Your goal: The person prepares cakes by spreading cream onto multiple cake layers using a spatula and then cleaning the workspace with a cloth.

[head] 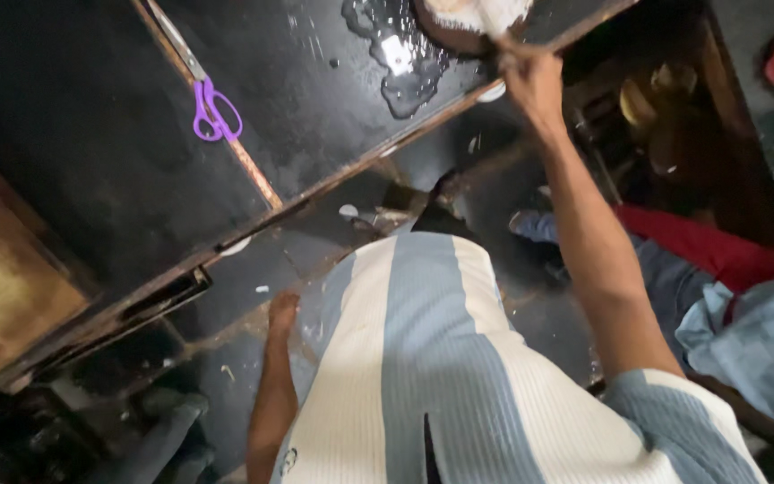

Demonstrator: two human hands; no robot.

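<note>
Right hand (530,85) raised to far edge of wet black counter (91,134), fingers closed around pale handle (497,27) reaching into round brown bowl (459,36). Left hand (281,314) hung low, grip unclear. Purple-handled scissors (215,112) well apart.

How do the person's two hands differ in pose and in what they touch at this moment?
The right hand is raised to the edge of the black counter, gripping something by a round brown dish; the left hand hangs low beside the striped shirt, holding nothing. The right arm is stretched out; the left arm drops straight down. Both are bare.
</note>
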